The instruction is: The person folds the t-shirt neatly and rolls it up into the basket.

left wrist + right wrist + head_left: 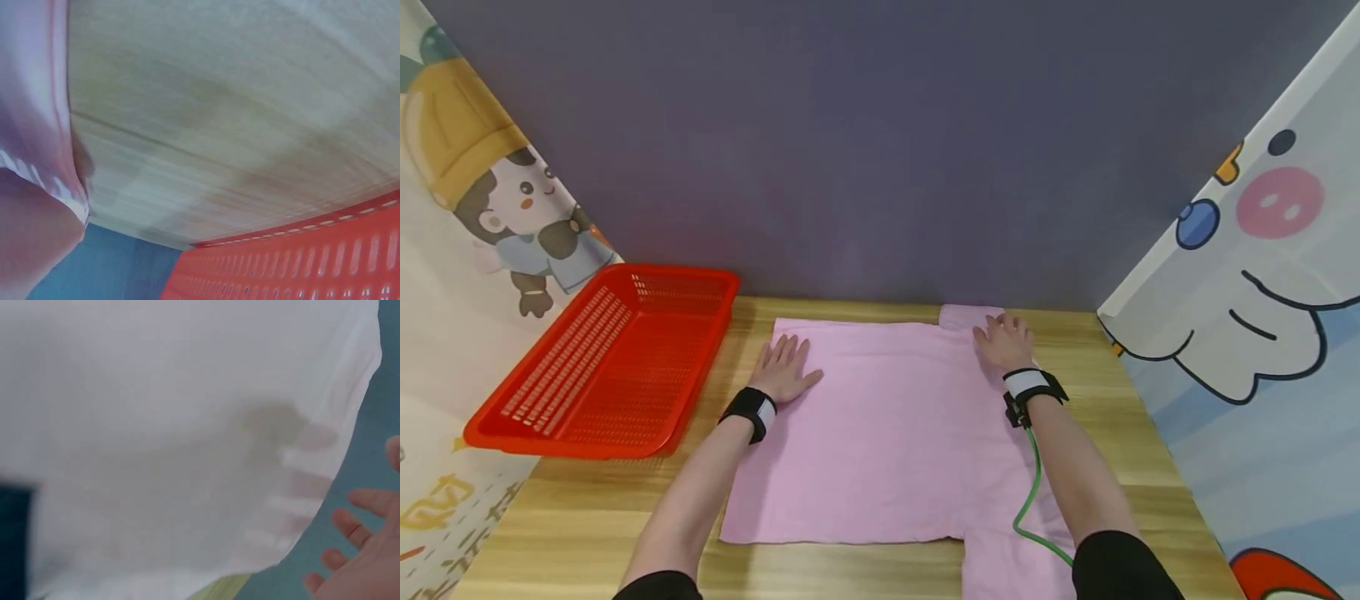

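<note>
A pink long-sleeved top (865, 433) lies spread on the wooden table, turned sideways with its hem to the left. One sleeve points toward the back wall; the other runs off the near edge of the view. Near the far hem corner, my left hand (784, 372) rests on the fabric with fingers spread. My right hand (1006, 343) is over the shoulder by the far sleeve, fingers extended. The right wrist view shows the right hand's fingers (369, 525) apart beside the pale cloth (175, 425), gripping nothing. My right forearm covers part of the collar side.
A red slotted plastic basket (610, 367) stands on the left of the wooden table (1150, 500). A dark grey wall (880, 150) rises at the back, with cartoon-printed panels on both sides. A green cable (1036, 483) runs from the right wristband across the top.
</note>
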Available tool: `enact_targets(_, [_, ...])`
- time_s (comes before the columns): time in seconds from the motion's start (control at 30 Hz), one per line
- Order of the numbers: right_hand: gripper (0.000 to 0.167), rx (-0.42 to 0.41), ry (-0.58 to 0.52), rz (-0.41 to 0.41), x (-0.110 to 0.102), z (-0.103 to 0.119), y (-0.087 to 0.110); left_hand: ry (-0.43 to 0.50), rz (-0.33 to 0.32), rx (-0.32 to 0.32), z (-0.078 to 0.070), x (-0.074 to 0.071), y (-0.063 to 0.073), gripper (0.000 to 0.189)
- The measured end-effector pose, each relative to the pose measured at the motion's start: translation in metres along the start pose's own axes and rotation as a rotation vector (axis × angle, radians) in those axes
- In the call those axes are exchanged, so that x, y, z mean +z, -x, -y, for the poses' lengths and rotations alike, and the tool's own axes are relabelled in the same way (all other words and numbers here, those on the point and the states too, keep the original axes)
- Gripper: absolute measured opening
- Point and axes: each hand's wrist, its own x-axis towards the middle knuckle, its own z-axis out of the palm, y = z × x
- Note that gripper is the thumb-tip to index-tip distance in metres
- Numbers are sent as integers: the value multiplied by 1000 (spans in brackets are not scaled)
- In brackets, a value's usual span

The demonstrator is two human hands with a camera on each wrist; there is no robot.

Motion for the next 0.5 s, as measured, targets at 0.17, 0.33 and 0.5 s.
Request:
enact_targets(0.17, [66,64,-7,146,-2,13,-8,31,110,-30,-6,-6,1,89])
enact_targets(0.33, [69,111,-33,295,1,26,-12,19,134,-45,0,-1,-5,89])
enact_targets(0.5, [72,95,-23,326,5,33,-19,14,123,-50,6,5,-8,88])
